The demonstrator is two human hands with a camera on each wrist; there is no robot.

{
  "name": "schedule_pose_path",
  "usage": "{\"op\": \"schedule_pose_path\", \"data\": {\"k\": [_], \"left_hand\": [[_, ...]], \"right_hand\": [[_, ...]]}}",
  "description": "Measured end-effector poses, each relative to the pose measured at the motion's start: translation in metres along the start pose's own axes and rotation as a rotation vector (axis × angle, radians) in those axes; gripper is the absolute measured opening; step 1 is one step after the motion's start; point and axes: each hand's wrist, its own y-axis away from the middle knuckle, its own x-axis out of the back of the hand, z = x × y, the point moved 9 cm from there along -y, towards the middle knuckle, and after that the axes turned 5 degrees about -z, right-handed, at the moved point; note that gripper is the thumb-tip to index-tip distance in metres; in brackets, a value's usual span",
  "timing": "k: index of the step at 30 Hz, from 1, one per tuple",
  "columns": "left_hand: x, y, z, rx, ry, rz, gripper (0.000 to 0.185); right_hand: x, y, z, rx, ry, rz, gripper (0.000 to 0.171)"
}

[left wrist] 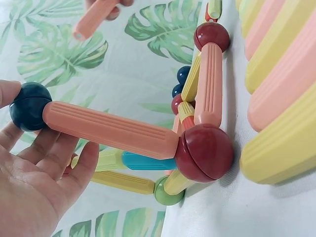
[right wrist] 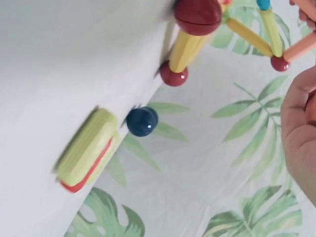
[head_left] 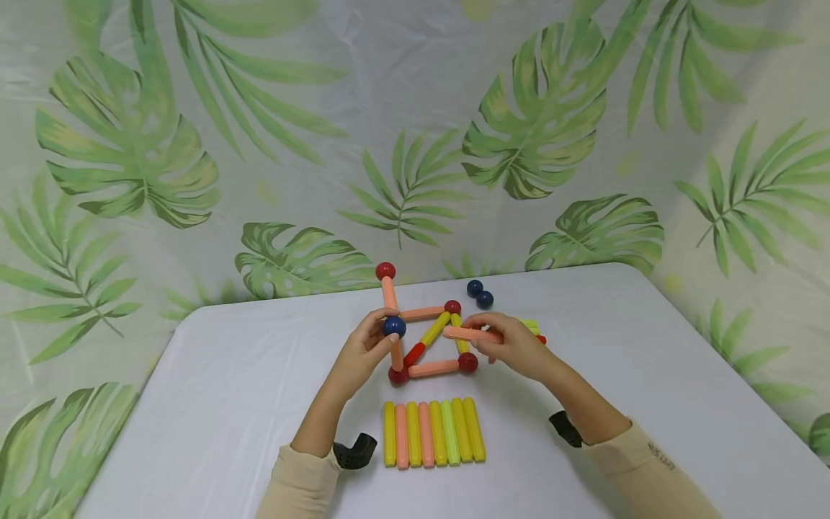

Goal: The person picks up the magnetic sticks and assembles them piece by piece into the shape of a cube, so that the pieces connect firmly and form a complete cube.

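A frame of rods and balls (head_left: pixel 428 339) stands mid-table: salmon and yellow rods joined by dark red balls (head_left: pixel 468 362), with a yellow and red diagonal. At its near left corner a salmon rod (left wrist: pixel 111 131) rises from a red ball (left wrist: pixel 205 153) to a dark blue ball (head_left: pixel 393 326). My left hand (head_left: pixel 382 330) pinches that blue ball (left wrist: pixel 29 106) between thumb and fingers. My right hand (head_left: pixel 483 337) grips a loose salmon rod (head_left: pixel 472 334) level above the frame's right side, its end pointing toward the blue ball. This rod (left wrist: pixel 96 19) touches nothing else.
Several yellow, salmon and green rods (head_left: pixel 433 432) lie side by side near the front edge. Two loose dark blue balls (head_left: pixel 480 293) sit behind the frame. A green rod on a red one (right wrist: pixel 86 148) lies beyond my right hand. A leaf-print curtain hangs behind the white table (head_left: pixel 648 404).
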Motion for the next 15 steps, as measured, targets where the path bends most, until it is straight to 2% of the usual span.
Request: {"op": "schedule_pose_path", "data": {"k": [8, 15], "left_hand": [[0.001, 0.001, 0.002, 0.003, -0.026, 0.014, 0.04], [0.002, 0.001, 0.004, 0.014, -0.03, 0.042, 0.036]], "right_hand": [[-0.009, -0.031, -0.022, 0.038, -0.108, -0.015, 0.028], [-0.016, -0.033, -0.048, 0.053, -0.207, -0.04, 0.03]]}}
